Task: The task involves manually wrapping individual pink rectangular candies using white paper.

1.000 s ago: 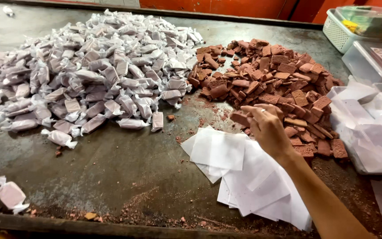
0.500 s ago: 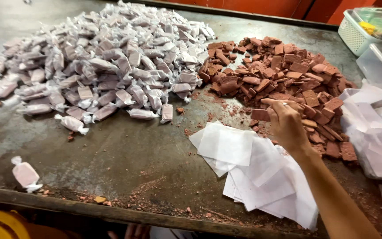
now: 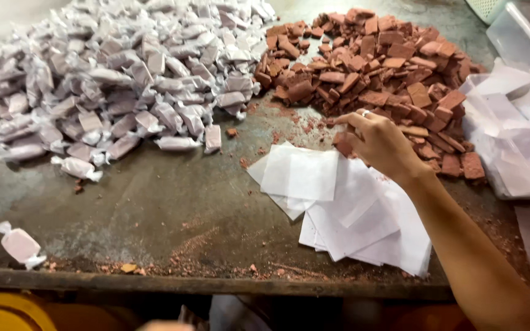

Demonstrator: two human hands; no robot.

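One brown candy block (image 3: pixel 342 146) sits under the fingers (image 3: pixel 346 120) of the right hand (image 3: pixel 383 142), at the near edge of the brown block pile (image 3: pixel 375 61). The fingers are curled down around this block, thumb and forefinger closing on it; whether it is already lifted off the worktop (image 3: pixel 154 202) cannot be told. Its long axis is hidden by the hand. The left hand is not in view, so the right hand is the nearer one. Just below the hand, touching the pile's edge, lies a loose stack of white paper squares (image 3: pixel 338 208). Well apart to the left lies the heap of wrapped candies (image 3: pixel 124 79), with one wrapped candy (image 3: pixel 19 245) alone near the front edge. At far right, a clear plastic tub (image 3: pixel 516 37) stands behind crumpled clear bags (image 3: pixel 516 141); the tub's contents cannot be made out.
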